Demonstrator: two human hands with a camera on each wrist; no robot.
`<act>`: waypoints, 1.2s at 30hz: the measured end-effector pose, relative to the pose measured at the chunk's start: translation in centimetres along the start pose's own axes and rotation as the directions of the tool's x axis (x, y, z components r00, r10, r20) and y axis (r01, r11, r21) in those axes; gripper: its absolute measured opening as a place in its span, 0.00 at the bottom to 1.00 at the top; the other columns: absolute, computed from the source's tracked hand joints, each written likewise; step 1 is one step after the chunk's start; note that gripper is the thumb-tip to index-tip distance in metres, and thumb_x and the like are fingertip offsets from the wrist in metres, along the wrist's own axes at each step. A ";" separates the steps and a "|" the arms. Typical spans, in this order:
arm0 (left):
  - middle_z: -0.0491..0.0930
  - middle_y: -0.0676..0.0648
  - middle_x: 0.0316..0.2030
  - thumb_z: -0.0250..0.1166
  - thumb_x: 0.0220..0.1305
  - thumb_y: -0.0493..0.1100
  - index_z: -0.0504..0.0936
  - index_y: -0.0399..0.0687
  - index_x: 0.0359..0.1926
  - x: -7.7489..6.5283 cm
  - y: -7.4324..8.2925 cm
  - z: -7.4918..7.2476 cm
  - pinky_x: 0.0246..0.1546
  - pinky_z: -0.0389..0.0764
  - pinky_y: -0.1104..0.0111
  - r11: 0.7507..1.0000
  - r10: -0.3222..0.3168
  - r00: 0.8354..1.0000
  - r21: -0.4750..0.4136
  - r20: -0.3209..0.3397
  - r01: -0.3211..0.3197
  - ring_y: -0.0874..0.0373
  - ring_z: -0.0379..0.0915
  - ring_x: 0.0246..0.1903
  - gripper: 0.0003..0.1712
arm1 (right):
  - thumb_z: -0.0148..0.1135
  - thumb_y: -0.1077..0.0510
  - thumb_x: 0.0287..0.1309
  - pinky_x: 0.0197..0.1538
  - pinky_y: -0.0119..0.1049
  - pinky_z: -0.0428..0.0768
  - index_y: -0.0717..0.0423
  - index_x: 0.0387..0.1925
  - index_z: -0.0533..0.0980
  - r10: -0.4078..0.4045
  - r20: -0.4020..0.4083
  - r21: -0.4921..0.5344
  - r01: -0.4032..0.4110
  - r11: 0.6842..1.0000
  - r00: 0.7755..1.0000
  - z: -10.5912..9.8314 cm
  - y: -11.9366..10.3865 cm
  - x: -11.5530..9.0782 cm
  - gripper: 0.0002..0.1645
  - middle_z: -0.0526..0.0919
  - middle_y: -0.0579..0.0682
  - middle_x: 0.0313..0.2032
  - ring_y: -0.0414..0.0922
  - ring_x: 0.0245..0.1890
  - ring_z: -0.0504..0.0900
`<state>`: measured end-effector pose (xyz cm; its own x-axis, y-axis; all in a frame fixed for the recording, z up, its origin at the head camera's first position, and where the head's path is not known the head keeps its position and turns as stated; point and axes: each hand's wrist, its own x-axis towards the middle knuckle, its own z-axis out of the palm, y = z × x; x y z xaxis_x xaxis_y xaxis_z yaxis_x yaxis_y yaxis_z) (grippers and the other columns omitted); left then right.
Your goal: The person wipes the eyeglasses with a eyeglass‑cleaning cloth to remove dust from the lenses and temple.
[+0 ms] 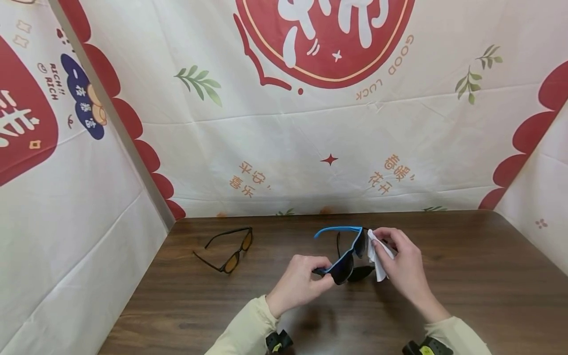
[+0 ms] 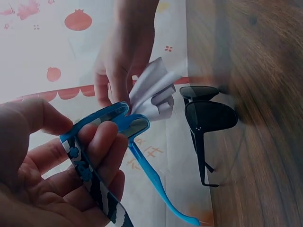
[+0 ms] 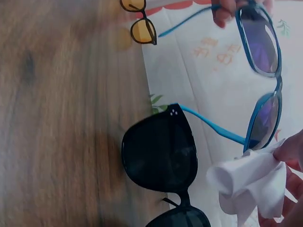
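Blue-framed sunglasses [image 1: 341, 270] are held up above the table by my left hand [image 1: 301, 281], which pinches them near one hinge. Their temples are unfolded, and one has a dark and white pattern in the left wrist view. My right hand [image 1: 405, 264] grips a white cloth [image 1: 377, 256] close to the far lens; in the right wrist view the cloth [image 3: 251, 182] meets that lens's lower edge. Black sunglasses [image 2: 210, 116] with large dark lenses rest on the table behind, partly hidden in the head view by the blue pair.
Glasses with black frames and amber lenses [image 1: 239, 254] lie on the left of the brown wooden table [image 1: 177, 301], temples unfolded. Printed white fabric [image 1: 288, 138] hangs along the table's back edge and at both sides.
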<state>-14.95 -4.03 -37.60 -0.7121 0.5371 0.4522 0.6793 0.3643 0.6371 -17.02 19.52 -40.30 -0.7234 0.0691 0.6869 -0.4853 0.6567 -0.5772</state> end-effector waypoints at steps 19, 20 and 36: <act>0.80 0.58 0.24 0.65 0.57 0.35 0.82 0.46 0.27 -0.2 0.4 0.6 0.28 0.73 0.78 1.000 -0.024 0.999 -0.014 -0.048 0.023 0.72 0.70 0.25 0.04 | 0.68 0.75 0.48 0.38 0.22 0.72 0.57 0.41 0.80 -0.210 0.036 0.130 0.204 0.970 0.977 0.7 -1.1 -0.4 0.18 0.80 0.46 0.38 0.38 0.35 0.77; 0.81 0.58 0.24 0.65 0.57 0.35 0.83 0.46 0.27 -0.2 0.4 0.6 0.28 0.74 0.77 0.999 -0.029 0.998 -0.020 -0.056 0.028 0.72 0.70 0.26 0.04 | 0.68 0.75 0.47 0.37 0.23 0.73 0.57 0.41 0.80 -0.240 0.042 0.144 0.232 0.962 0.970 0.7 -1.1 -0.5 0.19 0.80 0.46 0.38 0.38 0.35 0.77; 0.81 0.59 0.25 0.60 0.56 0.34 0.83 0.46 0.30 -0.7 0.3 0.1 0.33 0.74 0.79 0.996 -0.013 1.000 -0.092 0.020 0.015 0.73 0.73 0.30 0.06 | 0.66 0.73 0.52 0.39 0.21 0.70 0.61 0.39 0.80 -0.066 -0.025 0.032 0.067 0.997 0.997 0.7 -0.3 0.4 0.11 0.81 0.49 0.35 0.37 0.33 0.74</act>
<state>-14.22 -4.21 -37.74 -0.7172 0.5476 0.4309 0.6493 0.3007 0.6985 -17.55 18.81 -40.12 -0.6770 0.0445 0.7347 -0.5481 0.6358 -0.5435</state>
